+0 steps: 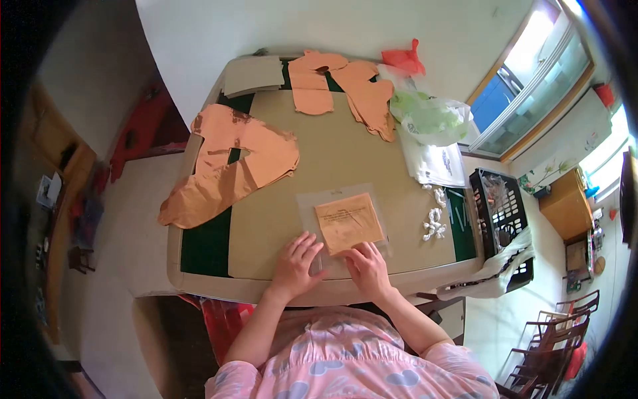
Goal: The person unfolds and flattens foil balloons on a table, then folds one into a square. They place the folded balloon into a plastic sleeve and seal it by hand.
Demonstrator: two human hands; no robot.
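Note:
A folded copper-orange sheet (355,229) lies in or under a clear plastic bag (308,206) with small printed text, near the front edge of the table. My left hand (298,264) rests on the bag's lower left side, its fingers spread. At the lower edge of the folded sheet is my right hand (368,267), its fingers bent and pressed together; whether they pinch the sheet or the plastic is hidden.
Orange foil pieces lie at the table's left (266,153) and back (312,93). White plastic bags (435,163), small white bundles (434,226) and a red bag (405,58) are on the right. A black crate (495,206) stands beside the table (266,199).

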